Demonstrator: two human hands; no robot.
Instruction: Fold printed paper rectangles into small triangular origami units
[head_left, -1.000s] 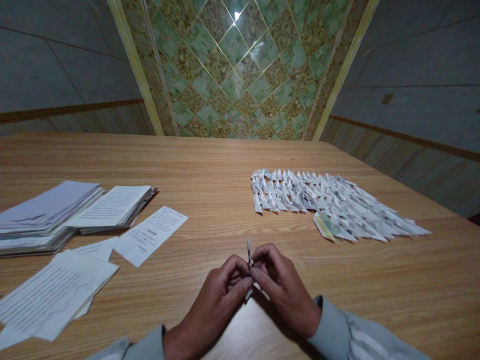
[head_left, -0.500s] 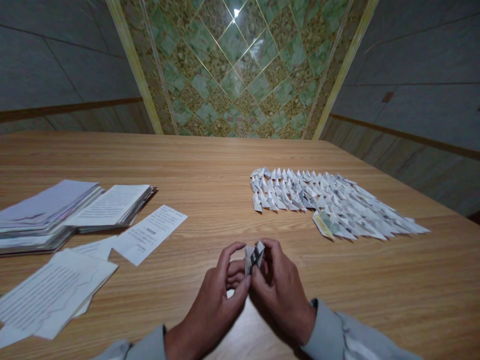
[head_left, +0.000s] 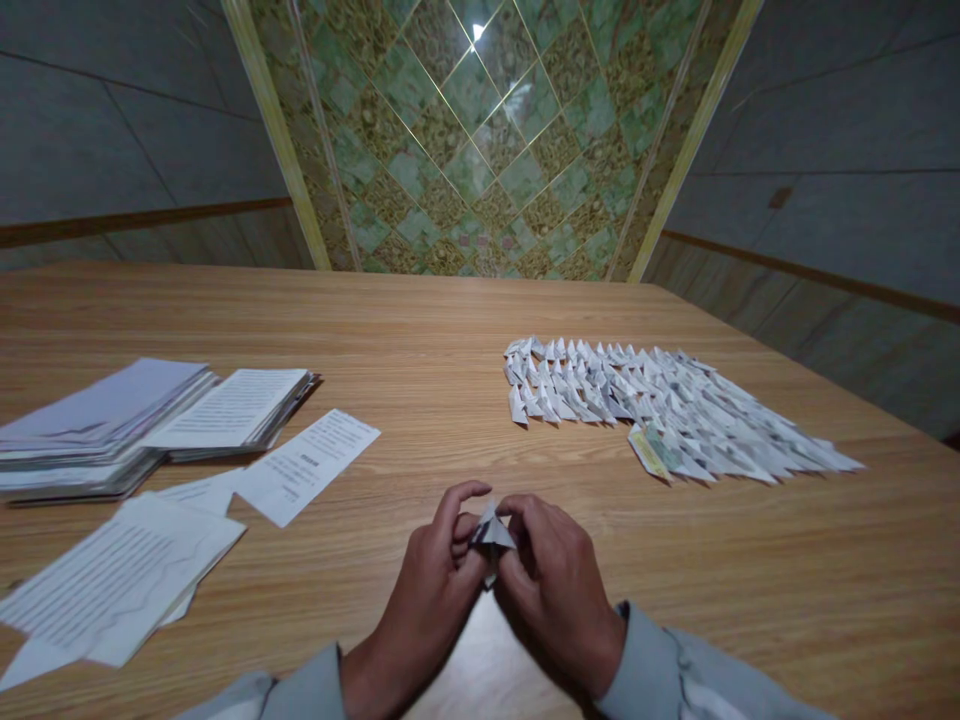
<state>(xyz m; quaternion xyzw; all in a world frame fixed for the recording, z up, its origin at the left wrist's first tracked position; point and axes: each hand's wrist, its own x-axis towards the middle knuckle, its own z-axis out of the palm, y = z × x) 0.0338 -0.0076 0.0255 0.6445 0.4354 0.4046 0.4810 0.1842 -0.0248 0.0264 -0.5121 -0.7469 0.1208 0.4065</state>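
Observation:
Near the front middle of the table, a small piece of folded paper (head_left: 492,532) with grey and dark print is held between both hands. Its upper part forms a peak with two flared sides, and a narrow tip points down below. My left hand (head_left: 433,580) grips it from the left, thumb at its lower edge and index finger curled above. From the right, my right hand (head_left: 556,580) pinches it with index finger on top and thumb below. Fingers cover part of the paper.
Rows of folded paper pieces (head_left: 675,410) stand at the right on the wooden table (head_left: 420,330). On the left lie stacked papers (head_left: 217,410), a single printed sheet (head_left: 307,468) and overlapping lined sheets (head_left: 120,570). A tiled wall (head_left: 480,150) rises behind.
The folded paper has turned and tilted in my fingers, now showing a peaked shape instead of its upright dark-patterned side. Both hands have shifted slightly, and the right index finger has curled over the top.

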